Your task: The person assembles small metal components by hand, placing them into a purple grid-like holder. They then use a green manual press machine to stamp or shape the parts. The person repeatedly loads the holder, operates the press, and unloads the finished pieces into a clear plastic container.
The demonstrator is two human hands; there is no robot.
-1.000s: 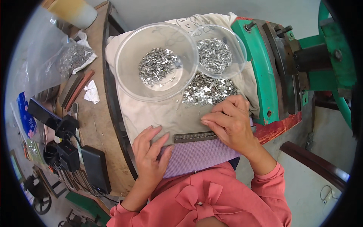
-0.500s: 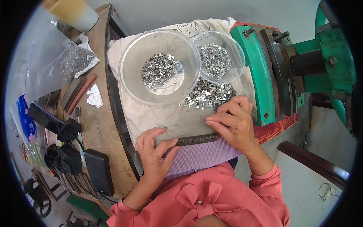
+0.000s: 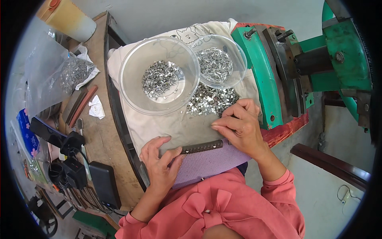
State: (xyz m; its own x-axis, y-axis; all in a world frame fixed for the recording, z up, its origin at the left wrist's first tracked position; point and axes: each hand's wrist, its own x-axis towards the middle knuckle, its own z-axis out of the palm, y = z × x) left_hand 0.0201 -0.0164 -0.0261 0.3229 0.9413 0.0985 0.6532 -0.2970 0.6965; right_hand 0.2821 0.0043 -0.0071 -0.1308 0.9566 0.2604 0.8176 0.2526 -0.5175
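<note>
The dark strip (image 3: 201, 146) on the cloth is steadied under the flat, open left hand (image 3: 159, 167), while the right hand (image 3: 238, 125), its grip pinched together, is best kept by the loose clips (image 3: 211, 99)

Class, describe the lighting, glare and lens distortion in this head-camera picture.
Head view: soft even daylight, faint shadows; bright glints on the large clear bowl and its metal pieces; the fisheye bends the green press and bench edge; black corners; both hands look sharp.
</note>
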